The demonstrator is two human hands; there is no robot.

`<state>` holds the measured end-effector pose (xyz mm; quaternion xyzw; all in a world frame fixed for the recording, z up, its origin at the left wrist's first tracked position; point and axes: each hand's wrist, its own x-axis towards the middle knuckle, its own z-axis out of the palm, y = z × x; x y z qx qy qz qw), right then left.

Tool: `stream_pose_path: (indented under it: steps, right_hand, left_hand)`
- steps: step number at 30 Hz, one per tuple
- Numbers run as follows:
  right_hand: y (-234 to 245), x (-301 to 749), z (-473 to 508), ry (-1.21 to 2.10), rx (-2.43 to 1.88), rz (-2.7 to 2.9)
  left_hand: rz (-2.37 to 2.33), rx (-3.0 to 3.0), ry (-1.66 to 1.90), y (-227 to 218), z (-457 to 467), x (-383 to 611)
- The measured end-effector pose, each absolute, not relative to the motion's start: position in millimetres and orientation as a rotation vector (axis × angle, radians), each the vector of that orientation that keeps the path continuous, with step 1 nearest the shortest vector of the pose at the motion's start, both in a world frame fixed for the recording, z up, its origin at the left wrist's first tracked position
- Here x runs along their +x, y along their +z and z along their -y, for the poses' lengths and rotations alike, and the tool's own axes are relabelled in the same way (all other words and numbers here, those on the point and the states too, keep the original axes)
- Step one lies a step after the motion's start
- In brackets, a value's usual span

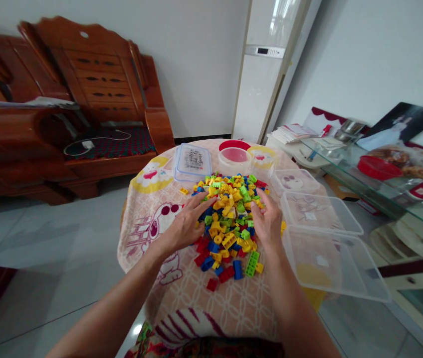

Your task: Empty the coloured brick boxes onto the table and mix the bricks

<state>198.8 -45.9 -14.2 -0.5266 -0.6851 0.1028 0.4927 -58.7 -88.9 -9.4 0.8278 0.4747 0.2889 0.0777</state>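
A heap of toy building blocks [230,214] in yellow, green, blue and red lies on the cloth-covered round table. My left hand [189,219] rests at the heap's left side, its fingers stretched over the blocks and spread apart. At the right side is my right hand [267,219], with thumb and index finger apart and pointing at the blocks. I see no block held in either hand. Near the front of the heap lie a long green block [252,263], a blue block [237,270] and a small red block [212,284].
Transparent plastic boxes [346,268] line the table's right side. At the back stand a lidded box [192,163] and a round tub [234,160]. The patterned tablecloth [234,308] hangs over the edge. A glass side table [353,169] stands right, a wooden chair [95,74] left.
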Motion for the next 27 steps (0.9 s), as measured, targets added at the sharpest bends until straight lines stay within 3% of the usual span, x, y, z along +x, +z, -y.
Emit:
stream_pose_path:
  steps: [4,9,21,27]
  right_hand:
    - [-19,193,22,0.111,-1.511,1.62]
    - [-29,189,1,0.253,-1.77,1.663]
    - [-16,177,19,0.435,-1.193,1.978]
    - [4,177,48,0.656,-0.939,2.005]
  left_hand:
    - [-1.357,2.401,0.657,-17,132,-51]
    - [-1.553,2.314,0.615,-46,149,-24]
    - [-1.473,2.404,1.016,-52,81,4]
    - [-1.517,2.403,0.936,-47,68,-5]
